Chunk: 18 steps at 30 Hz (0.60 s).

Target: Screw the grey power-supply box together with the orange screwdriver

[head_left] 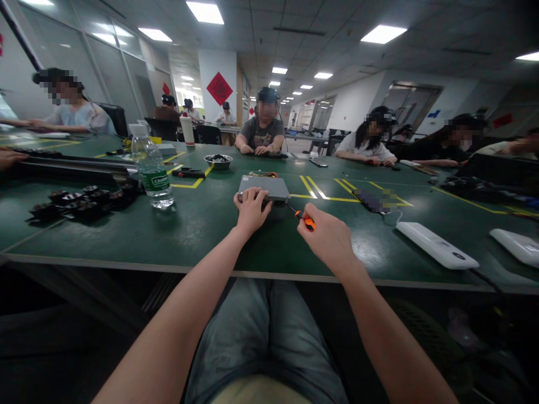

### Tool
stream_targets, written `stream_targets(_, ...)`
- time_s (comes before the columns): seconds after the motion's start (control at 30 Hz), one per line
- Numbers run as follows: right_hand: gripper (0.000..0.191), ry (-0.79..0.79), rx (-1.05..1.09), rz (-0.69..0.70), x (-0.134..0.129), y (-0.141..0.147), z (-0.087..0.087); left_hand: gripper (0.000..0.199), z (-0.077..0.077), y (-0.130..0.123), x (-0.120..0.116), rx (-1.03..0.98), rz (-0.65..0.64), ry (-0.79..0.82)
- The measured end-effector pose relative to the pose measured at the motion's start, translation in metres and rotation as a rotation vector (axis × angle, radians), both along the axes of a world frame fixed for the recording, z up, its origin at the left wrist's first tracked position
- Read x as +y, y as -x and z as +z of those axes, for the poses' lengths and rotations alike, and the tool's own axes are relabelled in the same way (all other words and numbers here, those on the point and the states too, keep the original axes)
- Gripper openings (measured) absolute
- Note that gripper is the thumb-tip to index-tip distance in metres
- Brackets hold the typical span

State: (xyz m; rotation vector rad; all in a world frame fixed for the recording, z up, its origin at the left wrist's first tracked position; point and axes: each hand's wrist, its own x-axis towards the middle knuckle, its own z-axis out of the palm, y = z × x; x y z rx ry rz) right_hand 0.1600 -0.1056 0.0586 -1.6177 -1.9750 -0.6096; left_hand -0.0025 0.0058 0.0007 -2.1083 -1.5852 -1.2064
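Observation:
A grey metal power supply lies flat on the green table in front of me, with coloured wires along its far side. Over its left front edge my left hand is gripping, thumb and fingers on the casing. My right hand is closed around the orange and black handle of a screwdriver. The shaft points up and left to the right front corner of the power supply. Whether the tip sits in a screw is too small to tell.
Left stand a water bottle and a pile of black parts. Beyond are a metal bowl and a black tool. A phone and a white power bank lie right. Several people sit around the table.

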Motion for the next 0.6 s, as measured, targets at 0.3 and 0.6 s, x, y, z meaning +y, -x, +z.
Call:
stream_targets(0.3, 0.017, -0.085, -0.488, 0.298, 0.000, 0.014, -0.010, 0.028, 0.000, -0.002, 0.001, 0.003, 0.024, -0.008)
stream_targets(0.6, 0.029, -0.053, -0.344, 0.102, -0.004, 0.001, 0.000, 0.028, 0.001, -0.001, 0.000, 0.001, 0.006, -0.006)
